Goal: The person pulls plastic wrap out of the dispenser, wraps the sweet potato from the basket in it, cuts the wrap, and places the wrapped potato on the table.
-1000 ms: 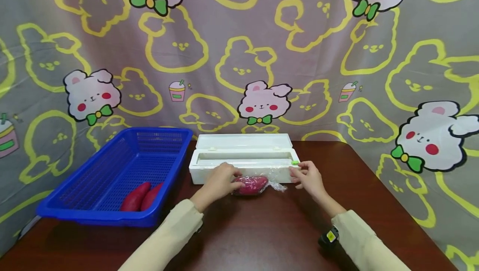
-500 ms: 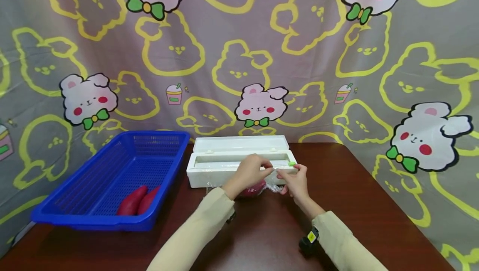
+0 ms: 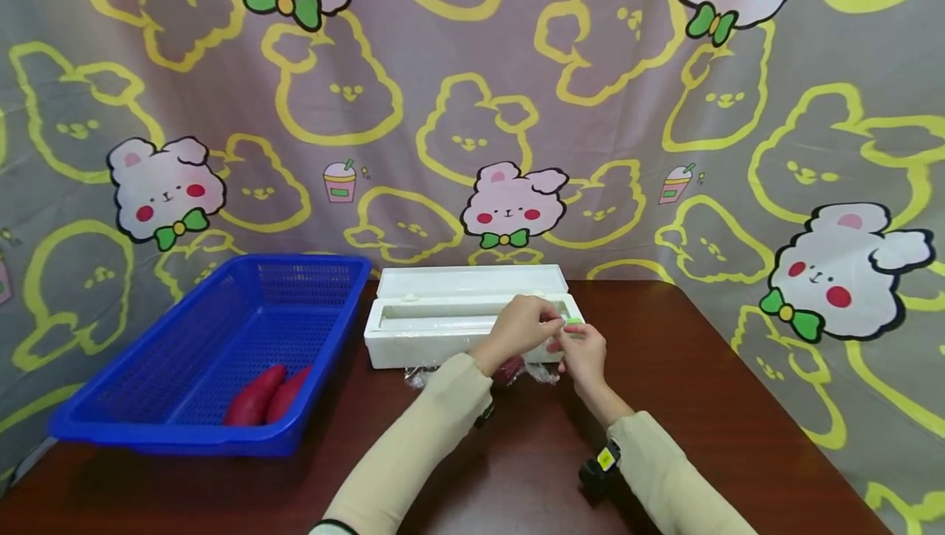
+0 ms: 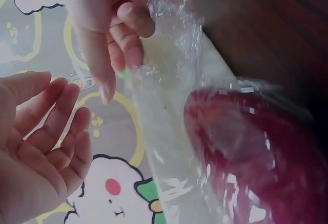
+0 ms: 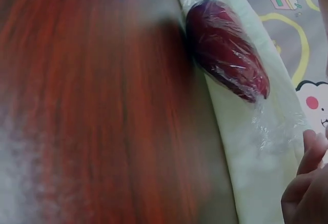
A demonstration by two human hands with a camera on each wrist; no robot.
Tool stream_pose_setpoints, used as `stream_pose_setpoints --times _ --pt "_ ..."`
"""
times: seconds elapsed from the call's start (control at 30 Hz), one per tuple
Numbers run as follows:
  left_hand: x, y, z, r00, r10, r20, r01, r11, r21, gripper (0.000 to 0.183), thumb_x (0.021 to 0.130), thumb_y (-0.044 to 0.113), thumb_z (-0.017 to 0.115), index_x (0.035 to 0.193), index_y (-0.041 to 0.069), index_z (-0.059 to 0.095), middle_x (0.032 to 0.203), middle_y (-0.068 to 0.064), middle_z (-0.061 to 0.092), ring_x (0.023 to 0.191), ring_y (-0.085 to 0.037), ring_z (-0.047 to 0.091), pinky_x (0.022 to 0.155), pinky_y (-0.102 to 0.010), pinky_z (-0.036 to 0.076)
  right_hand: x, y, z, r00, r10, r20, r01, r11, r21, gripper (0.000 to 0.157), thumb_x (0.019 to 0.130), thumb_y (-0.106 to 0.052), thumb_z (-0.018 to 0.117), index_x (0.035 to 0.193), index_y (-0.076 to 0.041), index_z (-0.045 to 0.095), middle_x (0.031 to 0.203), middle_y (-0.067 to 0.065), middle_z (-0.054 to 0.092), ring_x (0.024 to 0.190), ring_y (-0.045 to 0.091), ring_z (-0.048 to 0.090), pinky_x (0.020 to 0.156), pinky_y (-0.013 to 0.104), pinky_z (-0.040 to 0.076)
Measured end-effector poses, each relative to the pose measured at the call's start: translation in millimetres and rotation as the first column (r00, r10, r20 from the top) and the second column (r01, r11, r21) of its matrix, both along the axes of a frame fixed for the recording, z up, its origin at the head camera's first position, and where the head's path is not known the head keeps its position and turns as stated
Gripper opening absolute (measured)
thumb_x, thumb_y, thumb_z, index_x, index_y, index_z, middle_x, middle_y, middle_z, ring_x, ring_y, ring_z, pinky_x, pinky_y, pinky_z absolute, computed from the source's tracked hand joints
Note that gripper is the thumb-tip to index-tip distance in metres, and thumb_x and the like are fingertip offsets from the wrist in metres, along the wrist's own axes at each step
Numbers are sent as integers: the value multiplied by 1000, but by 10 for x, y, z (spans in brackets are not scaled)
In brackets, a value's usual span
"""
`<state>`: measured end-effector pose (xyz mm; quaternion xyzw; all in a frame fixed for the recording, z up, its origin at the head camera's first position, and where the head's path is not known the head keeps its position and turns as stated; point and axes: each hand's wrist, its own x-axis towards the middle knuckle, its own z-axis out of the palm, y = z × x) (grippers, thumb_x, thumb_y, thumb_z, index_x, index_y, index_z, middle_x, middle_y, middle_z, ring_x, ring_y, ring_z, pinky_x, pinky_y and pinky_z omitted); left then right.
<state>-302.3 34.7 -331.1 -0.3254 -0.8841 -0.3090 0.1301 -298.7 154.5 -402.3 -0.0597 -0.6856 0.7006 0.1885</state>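
Observation:
A red, elongated root vegetable, seemingly a sweet potato [image 5: 225, 49], lies in clear plastic film against the front of a white film box [image 3: 421, 348]. Loose crumpled film [image 4: 177, 34] trails from its end along the box. My left hand [image 3: 520, 326] reaches across above the vegetable to the box's right end, its fingers loosely bent and nothing seen between them in the left wrist view. Facing it, my right hand [image 3: 585, 354] has its fingertips right at the green slider [image 3: 572, 322], thumb and fingers apart. In the head view, the left forearm partly hides the vegetable.
To the left stands a blue basket [image 3: 177, 434] with two unwrapped red sweet potatoes [image 3: 254, 397] in its near corner. The box's lid [image 3: 472, 279] is raised at the back. Behind the brown table [image 3: 664, 387] hangs a patterned cloth [image 3: 627, 133].
My left hand has left the wrapped vegetable and moved right to the box's right end. The right hand has shifted slightly left, so the two hands now meet near the green slider.

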Motion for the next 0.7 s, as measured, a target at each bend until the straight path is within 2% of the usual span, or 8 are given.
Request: stream_pose_setpoints --times 0.2,0.47,0.57,0.7 --pt "-82 118 -66 1000 3 4 -3 1000 -8 14 82 18 62 70 12 68 58 10 55 55 -4 44 49 -15 33 11 -26 50 998 -55 33 51 992 114 11 77 0 56 85 7 53 53 3 59 29 8 44 31 21 38" --pt "-183 215 -72 1000 21 -17 -19 994 109 15 80 14 59 70 10 69 63 6 60 57 -5 48 50 -15 36 -54 -51 73 994 -96 45 100 992 -77 7 77 1 57 79 6 52 46 -1 52 27 5 39 27 18 32" --pt "-212 246 -75 999 35 -6 -34 992 118 14 80 14 59 71 9 69 65 5 62 58 -6 50 52 -16 37 -81 -43 57 993 -102 61 108 988 -107 7 76 3 58 78 4 51 45 -2 51 26 5 39 27 17 30" --pt "-252 279 -99 999 46 27 -49 992 118 15 81 13 59 71 8 69 65 3 62 56 -8 49 50 -18 37 -89 -26 28 991 -111 76 118 987 -108 16 74 4 59 84 2 47 46 -2 53 26 5 39 27 16 29"
